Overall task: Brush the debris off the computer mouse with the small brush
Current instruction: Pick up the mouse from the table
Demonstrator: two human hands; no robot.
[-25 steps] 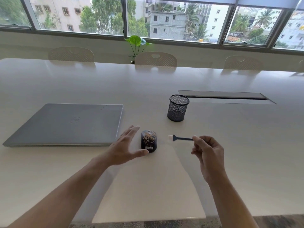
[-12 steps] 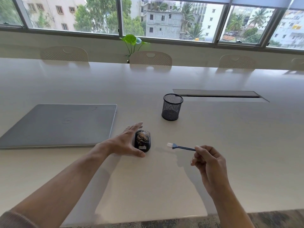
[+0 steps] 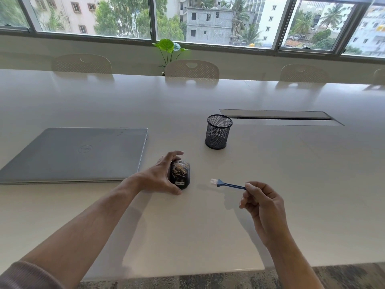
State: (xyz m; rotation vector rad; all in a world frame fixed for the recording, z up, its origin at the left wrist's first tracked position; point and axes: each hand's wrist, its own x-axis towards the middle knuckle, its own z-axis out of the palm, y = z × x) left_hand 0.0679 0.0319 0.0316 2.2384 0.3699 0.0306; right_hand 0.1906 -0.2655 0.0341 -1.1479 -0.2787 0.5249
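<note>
Black mouse (image 3: 180, 174) clamped between left hand (image 3: 160, 178) thumb and fingers; right hand (image 3: 263, 207) pinches brush (image 3: 225, 183), bristles just beside the thumb; sweeping not begun; next, bristles onto debris (image 3: 179, 169).

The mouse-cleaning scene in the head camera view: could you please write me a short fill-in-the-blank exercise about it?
1. The left hand grips the black ____ on the table.
2. The right hand pinches the small brush by its ____ handle.
3. The brush's white bristles point toward the mouse but do not ____ it.
4. The mesh cup stands to the ____ of the closed laptop.

Missing words: mouse; blue; touch; right
</note>
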